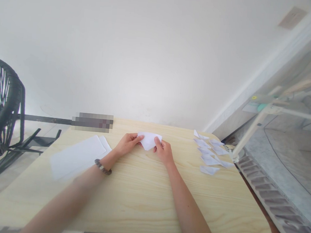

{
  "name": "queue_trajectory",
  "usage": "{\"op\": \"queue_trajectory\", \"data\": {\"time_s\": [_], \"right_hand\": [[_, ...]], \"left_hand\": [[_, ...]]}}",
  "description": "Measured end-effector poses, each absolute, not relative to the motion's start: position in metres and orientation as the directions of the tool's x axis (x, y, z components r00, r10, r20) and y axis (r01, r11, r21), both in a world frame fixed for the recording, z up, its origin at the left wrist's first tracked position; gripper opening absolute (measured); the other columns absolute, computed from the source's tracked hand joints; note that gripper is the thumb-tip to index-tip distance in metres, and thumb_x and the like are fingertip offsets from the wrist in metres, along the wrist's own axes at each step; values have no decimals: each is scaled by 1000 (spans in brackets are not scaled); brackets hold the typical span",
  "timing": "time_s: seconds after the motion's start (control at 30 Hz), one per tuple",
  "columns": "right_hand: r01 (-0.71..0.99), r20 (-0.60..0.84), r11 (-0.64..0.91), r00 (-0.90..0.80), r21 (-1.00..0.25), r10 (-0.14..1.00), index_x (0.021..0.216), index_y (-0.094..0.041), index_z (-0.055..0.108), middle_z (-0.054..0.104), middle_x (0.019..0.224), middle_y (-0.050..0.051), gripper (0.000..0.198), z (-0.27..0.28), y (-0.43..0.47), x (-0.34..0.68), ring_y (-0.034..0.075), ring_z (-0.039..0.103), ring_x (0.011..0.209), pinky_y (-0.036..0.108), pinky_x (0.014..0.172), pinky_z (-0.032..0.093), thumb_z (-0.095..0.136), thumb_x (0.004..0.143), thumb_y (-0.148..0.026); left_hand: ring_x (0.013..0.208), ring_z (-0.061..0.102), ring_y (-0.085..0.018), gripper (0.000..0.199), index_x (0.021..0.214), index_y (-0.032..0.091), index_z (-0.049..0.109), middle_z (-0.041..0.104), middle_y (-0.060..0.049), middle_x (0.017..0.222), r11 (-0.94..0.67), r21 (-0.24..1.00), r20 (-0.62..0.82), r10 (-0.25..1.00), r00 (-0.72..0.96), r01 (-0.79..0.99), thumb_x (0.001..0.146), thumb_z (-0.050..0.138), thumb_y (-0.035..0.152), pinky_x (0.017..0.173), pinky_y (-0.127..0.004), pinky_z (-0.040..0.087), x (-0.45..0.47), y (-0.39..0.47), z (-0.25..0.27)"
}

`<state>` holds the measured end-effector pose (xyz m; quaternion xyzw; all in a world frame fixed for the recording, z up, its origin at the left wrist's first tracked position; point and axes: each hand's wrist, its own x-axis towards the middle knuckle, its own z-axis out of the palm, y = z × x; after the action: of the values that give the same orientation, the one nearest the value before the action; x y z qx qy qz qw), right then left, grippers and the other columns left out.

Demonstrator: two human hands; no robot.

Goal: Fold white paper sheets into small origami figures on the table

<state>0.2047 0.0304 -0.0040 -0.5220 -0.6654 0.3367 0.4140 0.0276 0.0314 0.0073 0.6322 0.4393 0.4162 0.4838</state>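
Between my two hands is a small folded piece of white paper, wide along its top edge and narrowing to a blunt point at the bottom. My left hand pinches its left corner with the thumb on top. At the right corner, my right hand grips it the same way, thumb in front. The fingers behind the paper are mostly hidden. A beaded bracelet circles my left wrist. Flat white sheets lie to the left of my left hand, partly overlapping.
Several folded white paper pieces lie at the right of the light wooden table. A dark woven chair stands at the left. Behind is a white wall; a white metal frame stands past the right edge.
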Motion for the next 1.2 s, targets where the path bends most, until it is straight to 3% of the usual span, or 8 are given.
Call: {"op": "queue_trajectory", "data": {"time_s": [0.27,0.57,0.83,1.2], "right_hand": [[408,178,210,-116,-888,977,44,-14,47,50,43,1,55,-8,32,205,7,43,41,18,45,32,28,79,-53],[458,151,246,-235,-854,960,49,-13,57,57,49,4,54,-6,30,204,7,45,41,18,43,32,33,78,-52],[506,177,282,-246,-815,953,50,-13,59,55,44,3,55,-7,31,203,8,46,40,18,43,31,33,78,-52],[381,134,228,-258,-896,957,55,-12,59,61,54,5,60,-6,29,201,10,53,49,18,52,39,24,81,-52]], "left_hand": [[74,55,-18,36,78,10,62,63,-5,78,-171,960,109,958,266,223,72,49,43,66,-25,42,26,31,3],[71,55,-18,36,79,9,63,63,-6,78,-148,962,80,957,280,230,71,50,42,63,-26,42,25,30,2],[71,55,-18,37,78,9,63,63,-5,76,-145,959,73,956,283,244,72,49,43,63,-25,41,26,31,2],[65,52,-17,51,68,7,61,59,-5,61,-86,972,33,972,234,219,73,39,53,57,-25,40,28,27,9]]}}
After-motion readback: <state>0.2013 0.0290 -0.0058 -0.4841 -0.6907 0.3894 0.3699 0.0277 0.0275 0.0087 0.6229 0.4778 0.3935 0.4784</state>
